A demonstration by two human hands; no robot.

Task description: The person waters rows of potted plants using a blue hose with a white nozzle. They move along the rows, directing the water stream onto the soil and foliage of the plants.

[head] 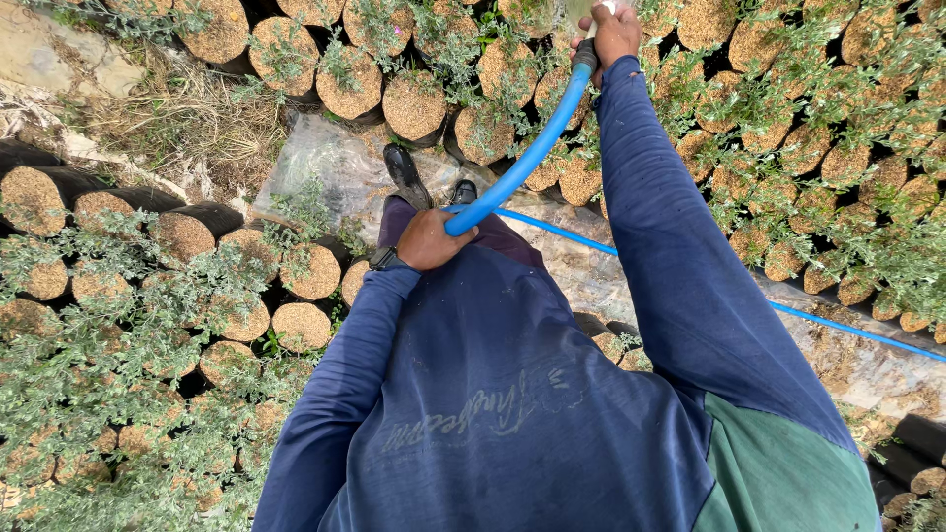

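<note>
A blue hose runs from my waist up to the top of the view. My left hand grips it low, close to my body. My right hand is stretched out far ahead and holds the hose's black-collared end, where water sprays at the top edge. Under that end stand round black nursery bags filled with sandy soil and small grey-green seedlings. My dark shoes stand on a plastic-covered path.
Several rows of seedling bags crowd the left side and more fill the right. The rest of the blue hose trails off along the path to the right. Dry grass and stones lie top left.
</note>
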